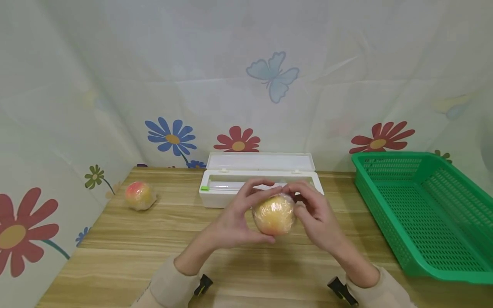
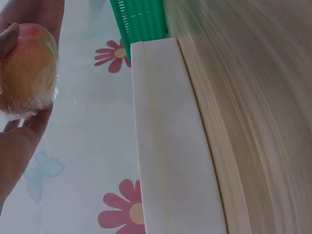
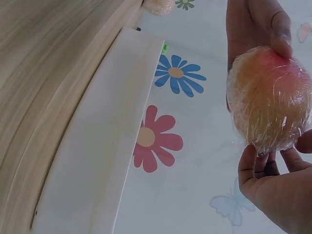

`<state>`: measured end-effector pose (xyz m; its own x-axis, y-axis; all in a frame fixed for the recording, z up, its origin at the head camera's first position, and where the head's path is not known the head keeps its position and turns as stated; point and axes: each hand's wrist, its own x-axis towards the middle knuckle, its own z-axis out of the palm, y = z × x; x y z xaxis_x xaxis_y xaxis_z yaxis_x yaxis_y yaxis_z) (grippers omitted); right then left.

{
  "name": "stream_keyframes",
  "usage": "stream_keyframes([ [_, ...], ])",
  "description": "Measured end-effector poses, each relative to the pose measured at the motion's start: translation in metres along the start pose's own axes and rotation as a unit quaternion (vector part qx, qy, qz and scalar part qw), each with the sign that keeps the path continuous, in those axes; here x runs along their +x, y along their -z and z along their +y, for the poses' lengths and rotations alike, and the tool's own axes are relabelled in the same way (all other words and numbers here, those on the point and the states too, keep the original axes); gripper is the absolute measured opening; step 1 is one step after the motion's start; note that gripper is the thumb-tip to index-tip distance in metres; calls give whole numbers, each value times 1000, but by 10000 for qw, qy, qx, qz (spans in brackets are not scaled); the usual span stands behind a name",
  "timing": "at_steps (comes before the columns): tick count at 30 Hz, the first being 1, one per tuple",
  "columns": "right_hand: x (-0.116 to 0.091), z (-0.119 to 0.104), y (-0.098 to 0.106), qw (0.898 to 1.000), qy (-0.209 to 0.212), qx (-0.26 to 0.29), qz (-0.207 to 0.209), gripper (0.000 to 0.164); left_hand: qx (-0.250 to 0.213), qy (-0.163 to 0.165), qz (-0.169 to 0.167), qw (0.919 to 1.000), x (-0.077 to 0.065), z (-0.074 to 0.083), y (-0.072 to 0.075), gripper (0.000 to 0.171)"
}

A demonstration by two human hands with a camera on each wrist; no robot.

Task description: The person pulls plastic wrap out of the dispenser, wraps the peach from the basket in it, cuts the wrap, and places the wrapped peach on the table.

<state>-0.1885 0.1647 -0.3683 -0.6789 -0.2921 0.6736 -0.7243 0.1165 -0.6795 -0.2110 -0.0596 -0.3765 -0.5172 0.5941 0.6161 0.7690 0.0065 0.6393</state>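
Observation:
A peach (image 1: 274, 216) in clear plastic wrap is held above the table in front of the white box. My left hand (image 1: 235, 220) grips it from the left, thumb along its near side and fingers over its far side. From the right, my right hand (image 1: 317, 216) curls its fingertips and thumb at the wrap near the peach's upper right. In the right wrist view the wrap (image 3: 265, 139) looks creased and bunched close to those fingertips. The red-blushed side of the peach (image 2: 29, 68) also shows in the left wrist view.
A white box (image 1: 217, 199) with raised lid (image 1: 262, 162) holds a roll of plastic wrap (image 1: 227, 185), a green tab (image 1: 205, 188) at its left end. Another wrapped peach (image 1: 140, 196) sits on the table (image 1: 185, 226) at left. A green basket (image 1: 389, 239) stands at right, before a flowered curtain (image 1: 192, 55).

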Motion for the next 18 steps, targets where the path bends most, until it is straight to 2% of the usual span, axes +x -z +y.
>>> stream_keyframes([
  [3,1,-2,1,9999,-106,47,83,40,-34,-58,51,10000,1,-1,1,89],
  [6,1,-5,3,9991,-192,125,353,33,-3,2,253,9997,1,0,2,86],
  [10,3,-7,3,9967,185,61,790,30,-114,303,568,9979,0,1,4,87],
  [13,3,-7,3,9940,461,-298,943,33,-537,694,711,9936,-1,2,5,87],
  [15,2,-7,4,9926,453,-676,905,37,-862,885,763,9894,-2,3,6,84],
  [18,1,-8,4,9913,287,-1124,630,43,-1306,906,762,9843,-2,3,7,81],
])
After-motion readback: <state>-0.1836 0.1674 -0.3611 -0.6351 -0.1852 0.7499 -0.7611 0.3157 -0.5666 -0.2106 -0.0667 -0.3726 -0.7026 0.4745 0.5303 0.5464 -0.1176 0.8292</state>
